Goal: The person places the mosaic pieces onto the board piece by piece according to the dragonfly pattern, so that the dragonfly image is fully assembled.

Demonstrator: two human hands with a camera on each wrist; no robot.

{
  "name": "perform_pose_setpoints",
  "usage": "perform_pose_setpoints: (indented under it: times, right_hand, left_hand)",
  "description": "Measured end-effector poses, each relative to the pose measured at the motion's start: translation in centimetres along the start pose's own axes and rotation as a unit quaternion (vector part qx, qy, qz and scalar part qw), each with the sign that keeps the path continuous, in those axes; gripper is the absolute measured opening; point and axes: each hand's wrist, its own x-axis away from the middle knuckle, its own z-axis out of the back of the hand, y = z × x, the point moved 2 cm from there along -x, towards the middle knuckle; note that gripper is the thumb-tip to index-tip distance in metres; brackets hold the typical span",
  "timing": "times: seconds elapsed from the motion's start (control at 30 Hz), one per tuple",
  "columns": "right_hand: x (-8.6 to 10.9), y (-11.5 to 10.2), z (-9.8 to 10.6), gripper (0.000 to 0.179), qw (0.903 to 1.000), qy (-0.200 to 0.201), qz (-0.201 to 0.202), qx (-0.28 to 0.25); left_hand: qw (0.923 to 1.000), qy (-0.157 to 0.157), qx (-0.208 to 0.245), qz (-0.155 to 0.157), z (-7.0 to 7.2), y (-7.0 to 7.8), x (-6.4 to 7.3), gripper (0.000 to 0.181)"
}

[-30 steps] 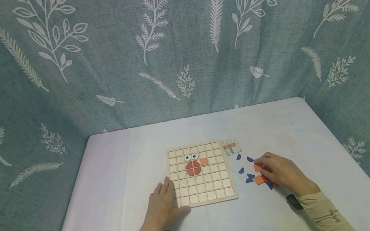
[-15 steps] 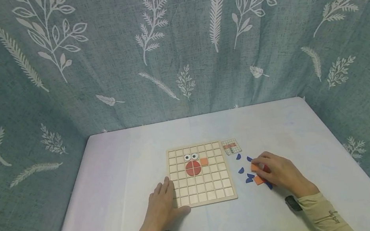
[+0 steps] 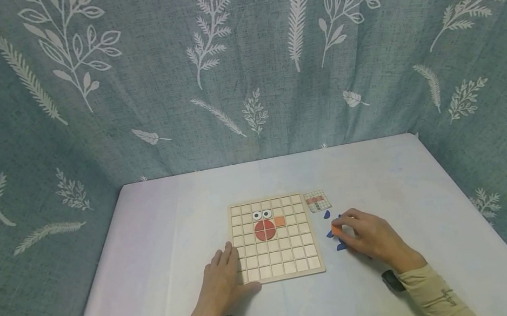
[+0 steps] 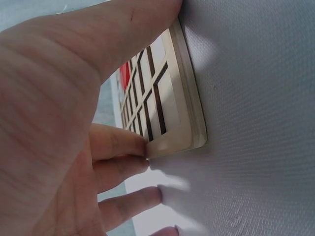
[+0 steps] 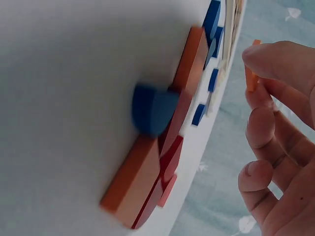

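Note:
A wooden grid board [image 3: 295, 275] lies on the white table, bearing two eye pieces [image 3: 262, 214], a red disc of quarter pieces [image 3: 265, 230] and an orange square tile [image 3: 280, 221]. At its front left corner rests my left hand [image 3: 220, 286], fingers along the left edge and thumb by the front edge. My right hand [image 3: 375, 235] pinches another orange square tile [image 5: 252, 73] between thumb and finger, lifted above the loose blue half-round pieces [image 3: 327, 214]. Beneath that hand, the right wrist view shows orange tiles [image 5: 130, 179], red pieces [image 5: 172, 152] and a blue piece [image 5: 152, 109].
A small pattern card [image 3: 317, 201] with a printed grid lies just off the board's back right corner. Teal leaf-print cloth [image 3: 247, 115] stands behind the table and along both sides.
My right hand has drawn the orange tile up and left from the loose pieces towards the board. The left hand and the board have stayed where they were.

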Motion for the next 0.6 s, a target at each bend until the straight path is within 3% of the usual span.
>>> perform_pose_setpoints:
  times: [0.2,0.6]
  right_hand:
    - [-0.7,-0.7,-0.9,0.031,0.9993,0.013,0.035,-0.005]
    - [-2.1,-3.3,-3.1,0.031,0.9979,-0.017,0.058,-0.023]
  left_hand:
    - [1.0000,0.001,0.001,0.002,0.0,0.0,0.0,0.106]
    - [1.0000,0.000,-0.007,-0.005,0.1,0.0,0.1,0.106]
